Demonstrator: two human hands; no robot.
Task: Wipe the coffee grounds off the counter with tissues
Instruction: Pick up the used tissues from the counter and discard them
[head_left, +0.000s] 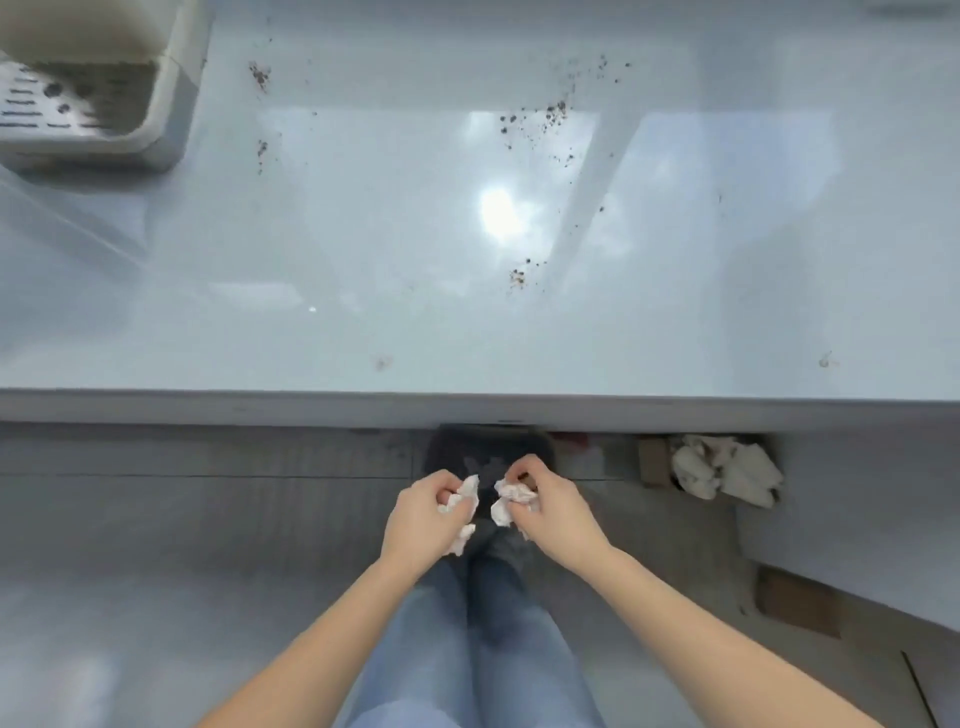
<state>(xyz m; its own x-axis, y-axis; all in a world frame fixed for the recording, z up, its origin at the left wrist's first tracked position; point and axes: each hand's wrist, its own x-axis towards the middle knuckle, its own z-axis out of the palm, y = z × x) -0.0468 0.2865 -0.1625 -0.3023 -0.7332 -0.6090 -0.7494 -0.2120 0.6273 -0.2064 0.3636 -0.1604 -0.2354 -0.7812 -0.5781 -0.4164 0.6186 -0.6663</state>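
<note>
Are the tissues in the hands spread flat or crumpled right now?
Crumpled. The left hand grips a bunched wad, the right hand a second wad; both are held in front of the counter, not on it.

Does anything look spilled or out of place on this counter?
Dark brown coffee grounds lie scattered over the pale glossy counter, thickest at the far right of centre, with smaller patches far left and near the middle. The left hand and right hand each hold a crumpled white tissue, off the counter.
</note>
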